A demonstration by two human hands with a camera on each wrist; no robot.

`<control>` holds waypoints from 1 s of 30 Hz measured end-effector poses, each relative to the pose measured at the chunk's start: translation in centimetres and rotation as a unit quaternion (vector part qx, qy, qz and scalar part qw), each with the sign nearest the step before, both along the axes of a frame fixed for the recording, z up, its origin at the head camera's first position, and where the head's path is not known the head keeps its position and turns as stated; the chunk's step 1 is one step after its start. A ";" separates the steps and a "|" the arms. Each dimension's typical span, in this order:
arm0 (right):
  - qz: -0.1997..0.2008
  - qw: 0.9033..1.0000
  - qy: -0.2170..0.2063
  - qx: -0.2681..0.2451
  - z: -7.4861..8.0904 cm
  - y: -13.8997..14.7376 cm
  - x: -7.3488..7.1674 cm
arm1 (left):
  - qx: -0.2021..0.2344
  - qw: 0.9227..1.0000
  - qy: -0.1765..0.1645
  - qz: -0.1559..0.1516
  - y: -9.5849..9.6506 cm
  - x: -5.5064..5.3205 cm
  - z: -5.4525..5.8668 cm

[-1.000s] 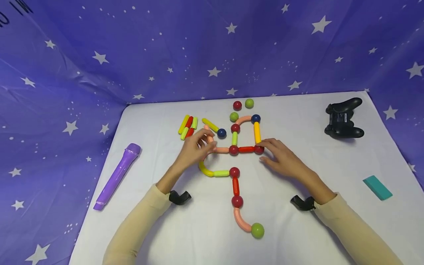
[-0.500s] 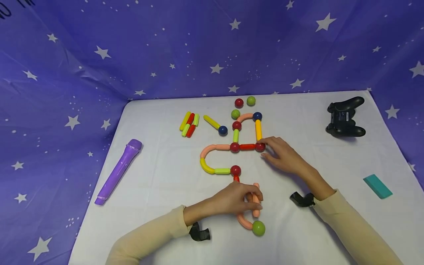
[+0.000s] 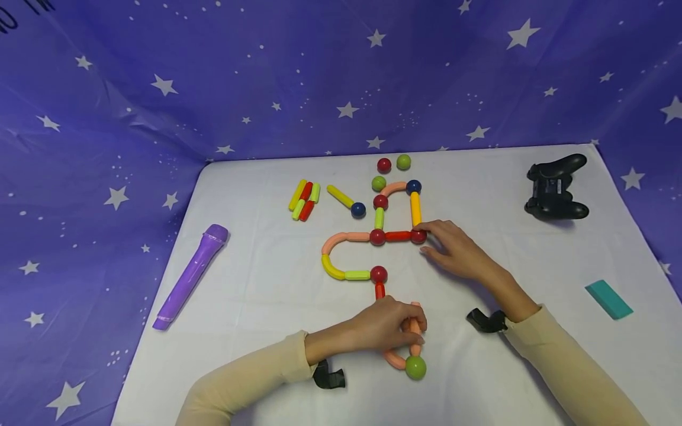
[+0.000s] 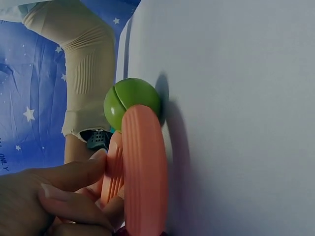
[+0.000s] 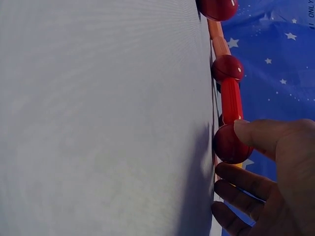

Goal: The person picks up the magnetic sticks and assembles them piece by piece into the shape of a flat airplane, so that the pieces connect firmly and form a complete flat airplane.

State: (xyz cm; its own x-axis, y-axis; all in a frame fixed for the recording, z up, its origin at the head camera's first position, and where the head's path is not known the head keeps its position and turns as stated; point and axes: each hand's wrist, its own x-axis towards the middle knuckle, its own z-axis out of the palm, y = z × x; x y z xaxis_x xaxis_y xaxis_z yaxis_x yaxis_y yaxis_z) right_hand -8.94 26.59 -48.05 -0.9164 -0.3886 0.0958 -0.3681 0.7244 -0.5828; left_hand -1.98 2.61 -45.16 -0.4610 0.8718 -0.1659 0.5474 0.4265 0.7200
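Observation:
My left hand [image 3: 386, 324] pinches a pink building stick [image 4: 114, 169] between thumb and fingers. The stick's lower end meets the green ball [image 3: 416, 367] at the near end of the toy figure; the left wrist view does not show plainly whether they touch. A curved pink stick [image 4: 145, 169] is joined to that ball. Hidden under this hand are a red ball and part of a red stick [image 3: 380, 290]. My right hand [image 3: 455, 251] rests with a fingertip on the corner red ball [image 5: 232, 142], its other fingers loose beside it.
Loose sticks [image 3: 305, 200], a yellow stick [image 3: 340, 196] by a blue ball [image 3: 359, 210], and several balls lie behind. A purple microphone-shaped toy [image 3: 192, 275] lies left. A black game controller [image 3: 556, 186] and a teal block [image 3: 608, 299] are right.
My left hand has carried the pink stick from the left curve towards me, down to the green ball. It has lowered slightly over the last half second. The right hand has stayed put.

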 end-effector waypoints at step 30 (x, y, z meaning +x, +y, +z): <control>0.010 1.000 -0.009 0.000 -0.2 0.2 -0.1 | -0.070 0.997 -0.010 -0.038 0.3 0.0 0.3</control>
State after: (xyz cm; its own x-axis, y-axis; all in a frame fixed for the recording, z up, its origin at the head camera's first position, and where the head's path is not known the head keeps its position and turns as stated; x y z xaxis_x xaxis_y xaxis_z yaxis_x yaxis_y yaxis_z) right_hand -9.07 26.74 -48.20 -0.9102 -0.4066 0.0785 -0.3713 0.7173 -0.5896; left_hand -1.96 2.95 -44.84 -0.3907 0.8715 -0.2964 0.5682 0.4817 0.6672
